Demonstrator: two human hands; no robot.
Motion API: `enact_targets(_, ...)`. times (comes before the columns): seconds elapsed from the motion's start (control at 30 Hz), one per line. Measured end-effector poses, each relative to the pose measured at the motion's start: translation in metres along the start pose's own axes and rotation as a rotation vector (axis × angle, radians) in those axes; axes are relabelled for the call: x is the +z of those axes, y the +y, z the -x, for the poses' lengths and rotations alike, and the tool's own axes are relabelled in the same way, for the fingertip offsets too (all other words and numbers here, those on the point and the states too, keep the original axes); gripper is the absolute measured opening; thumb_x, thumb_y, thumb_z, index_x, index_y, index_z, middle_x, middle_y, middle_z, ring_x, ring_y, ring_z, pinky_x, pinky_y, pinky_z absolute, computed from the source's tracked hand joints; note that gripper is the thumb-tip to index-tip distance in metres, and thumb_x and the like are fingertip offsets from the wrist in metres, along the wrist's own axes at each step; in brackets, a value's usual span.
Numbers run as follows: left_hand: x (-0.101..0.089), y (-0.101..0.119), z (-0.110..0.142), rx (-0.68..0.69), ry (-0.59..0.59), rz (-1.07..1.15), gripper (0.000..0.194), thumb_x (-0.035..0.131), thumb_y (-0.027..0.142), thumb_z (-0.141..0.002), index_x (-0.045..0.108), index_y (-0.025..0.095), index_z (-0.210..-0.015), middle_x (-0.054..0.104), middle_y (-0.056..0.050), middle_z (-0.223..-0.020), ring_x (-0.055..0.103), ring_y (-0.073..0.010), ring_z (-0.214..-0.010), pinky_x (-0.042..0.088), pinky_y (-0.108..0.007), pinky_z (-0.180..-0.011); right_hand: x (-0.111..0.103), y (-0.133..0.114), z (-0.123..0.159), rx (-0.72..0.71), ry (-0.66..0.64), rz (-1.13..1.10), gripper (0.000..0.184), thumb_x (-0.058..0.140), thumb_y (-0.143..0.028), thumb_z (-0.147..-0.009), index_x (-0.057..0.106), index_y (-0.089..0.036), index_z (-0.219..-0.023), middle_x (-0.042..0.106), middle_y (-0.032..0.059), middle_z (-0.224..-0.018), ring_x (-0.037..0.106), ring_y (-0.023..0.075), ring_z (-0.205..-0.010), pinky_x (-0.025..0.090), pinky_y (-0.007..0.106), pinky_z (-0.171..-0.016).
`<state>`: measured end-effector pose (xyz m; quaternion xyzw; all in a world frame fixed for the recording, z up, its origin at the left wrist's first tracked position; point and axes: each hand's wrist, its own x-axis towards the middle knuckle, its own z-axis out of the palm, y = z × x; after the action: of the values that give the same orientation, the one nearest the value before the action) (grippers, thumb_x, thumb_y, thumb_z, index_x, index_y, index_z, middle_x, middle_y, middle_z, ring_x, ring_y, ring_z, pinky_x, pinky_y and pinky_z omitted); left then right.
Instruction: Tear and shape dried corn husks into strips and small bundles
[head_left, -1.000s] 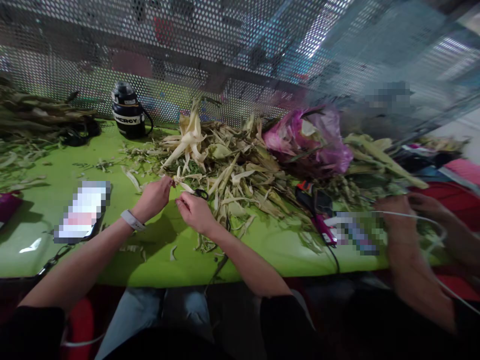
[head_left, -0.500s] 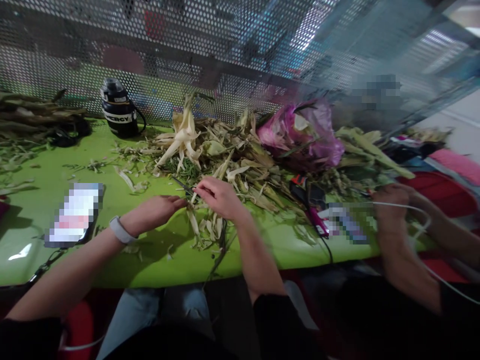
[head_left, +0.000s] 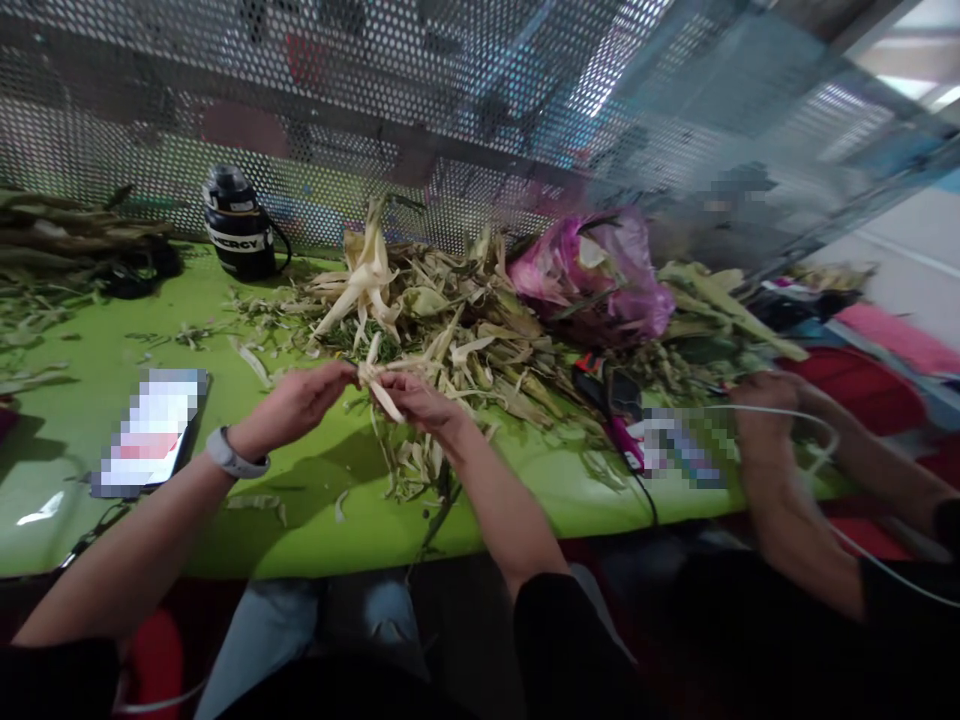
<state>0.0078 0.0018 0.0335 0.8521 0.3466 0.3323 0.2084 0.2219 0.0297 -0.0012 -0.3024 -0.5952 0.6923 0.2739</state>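
Note:
A small knotted piece of pale corn husk [head_left: 369,372], with strips sticking out of it, is held above the table. My left hand [head_left: 304,396] pinches its left side, wearing a white wristband. From the right, my right hand [head_left: 421,402] grips the same piece, with one pale strip hanging down past its fingers. Just behind my hands stands a larger folded husk figure [head_left: 369,278] with spread strips. A heap of dried husks [head_left: 487,300] spreads to its right, and husk scraps [head_left: 420,470] lie below my right hand.
On the green table [head_left: 300,540] are a phone [head_left: 154,430] at left, a dark bottle [head_left: 240,230] at the back, a pink plastic bag [head_left: 592,275] and a black pouch [head_left: 607,385]. A co-worker's hands [head_left: 769,395] are at right. A perforated metal screen [head_left: 450,120] stands behind.
Half a second ago my right hand held dark scissors near the scraps, with my left hand lower. Now both hands hold the husk piece together, and the scissors do not show.

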Motion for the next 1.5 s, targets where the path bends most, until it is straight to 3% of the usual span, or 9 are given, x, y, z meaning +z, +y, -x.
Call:
enact_targets(0.2, 0.013, -0.019, -0.004, -0.208, 0.167, -0.067, 0.023, 0.040, 0.029, -0.094, 0.059, 0.016, -0.092, 0.061, -0.003, -0.071, 0.051, -0.0128, -0.057, 0.039, -0.025, -0.058, 0.030, 0.001, -0.004, -0.060, 0.161, 0.079, 0.034, 0.066, -0.049, -0.079, 0.051, -0.019, -0.076, 0.042, -0.0057, -0.064, 0.033, 0.0058, -0.051, 0.025, 0.022, -0.048)
enact_targets(0.3, 0.021, -0.020, -0.005, -0.392, 0.214, 0.206, 0.022, 0.042, 0.033, -0.093, 0.055, 0.017, -0.087, 0.058, 0.000, -0.062, 0.052, -0.0123, -0.053, 0.041, -0.025, -0.057, 0.038, 0.005, -0.005, -0.201, 0.354, 0.293, 0.028, 0.059, -0.046, -0.085, 0.052, -0.019, -0.087, 0.042, -0.0054, -0.065, 0.037, 0.0078, -0.055, 0.029, 0.023, -0.052)
enact_targets(0.4, 0.026, -0.021, -0.007, -0.550, 0.263, 0.609, 0.022, 0.049, 0.040, -0.090, 0.054, 0.018, -0.090, 0.066, -0.003, -0.077, 0.063, -0.0146, -0.067, 0.049, -0.027, -0.064, 0.042, 0.010, -0.004, -0.306, 0.559, 0.508, 0.033, 0.056, -0.043, -0.087, 0.047, -0.020, -0.108, 0.038, -0.0077, -0.062, 0.038, 0.0093, -0.053, 0.029, 0.023, -0.054)
enact_targets(0.53, 0.032, -0.022, -0.009, -0.559, 0.341, 0.823, 0.026, 0.057, 0.042, -0.085, 0.058, 0.017, -0.089, 0.069, -0.007, -0.098, 0.066, -0.0179, -0.091, 0.051, -0.034, -0.085, 0.046, 0.009, -0.002, -0.369, 0.590, 0.656, 0.027, 0.053, -0.042, -0.090, 0.049, -0.020, -0.106, 0.033, -0.0087, -0.057, 0.035, 0.0091, -0.049, 0.028, 0.024, -0.052)
enact_targets(0.63, 0.036, -0.020, -0.008, -0.477, 0.364, 0.668, 0.025, 0.052, 0.041, -0.089, 0.060, 0.017, -0.092, 0.069, -0.008, -0.097, 0.065, -0.0192, -0.091, 0.050, -0.035, -0.086, 0.048, 0.005, 0.000, -0.297, 0.543, 0.625, 0.028, 0.051, -0.048, -0.090, 0.052, -0.021, -0.094, 0.033, -0.0084, -0.054, 0.033, 0.0088, -0.047, 0.025, 0.024, -0.050)
enact_targets(0.8, 0.038, -0.016, 0.001, -0.327, 0.299, -0.070, 0.027, 0.041, 0.031, -0.094, 0.063, 0.016, -0.098, 0.070, -0.008, -0.086, 0.062, -0.0177, -0.069, 0.047, -0.029, -0.067, 0.051, 0.006, -0.002, -0.233, 0.503, 0.486, 0.036, 0.047, -0.055, -0.090, 0.049, -0.021, -0.077, 0.036, -0.0068, -0.053, 0.034, 0.0090, -0.048, 0.024, 0.024, -0.049)
enact_targets(0.93, 0.041, -0.017, 0.004, -0.212, 0.243, -0.371, 0.029, 0.038, 0.024, -0.094, 0.063, 0.015, -0.105, 0.072, -0.011, -0.091, 0.066, -0.0220, -0.080, 0.050, -0.032, -0.073, 0.050, 0.013, -0.007, -0.271, 0.555, 0.435, 0.034, 0.051, -0.051, -0.088, 0.048, -0.020, -0.073, 0.044, -0.0044, -0.059, 0.039, 0.0095, -0.052, 0.028, 0.024, -0.051)
enact_targets(1.27, 0.040, -0.008, 0.004, -0.262, 0.058, -0.538, 0.031, 0.035, 0.026, -0.095, 0.062, 0.013, -0.104, 0.069, -0.011, -0.078, 0.065, -0.0214, -0.067, 0.049, -0.032, -0.069, 0.044, 0.010, -0.002, -0.298, 0.484, 0.449, 0.028, 0.049, -0.042, -0.088, 0.048, -0.019, -0.071, 0.038, -0.0058, -0.056, 0.033, 0.0086, -0.050, 0.025, 0.023, -0.049)
enact_targets(1.5, 0.037, -0.023, 0.004, -0.420, 0.040, -0.338, 0.035, 0.042, 0.032, -0.092, 0.053, 0.012, -0.119, 0.066, -0.007, -0.066, 0.058, -0.0208, -0.053, 0.037, -0.028, -0.055, 0.028, -0.002, -0.003, -0.158, 0.458, 0.291, 0.031, 0.057, -0.046, -0.081, 0.051, -0.018, -0.068, 0.037, -0.0062, -0.054, 0.029, 0.0069, -0.049, 0.022, 0.023, -0.047)
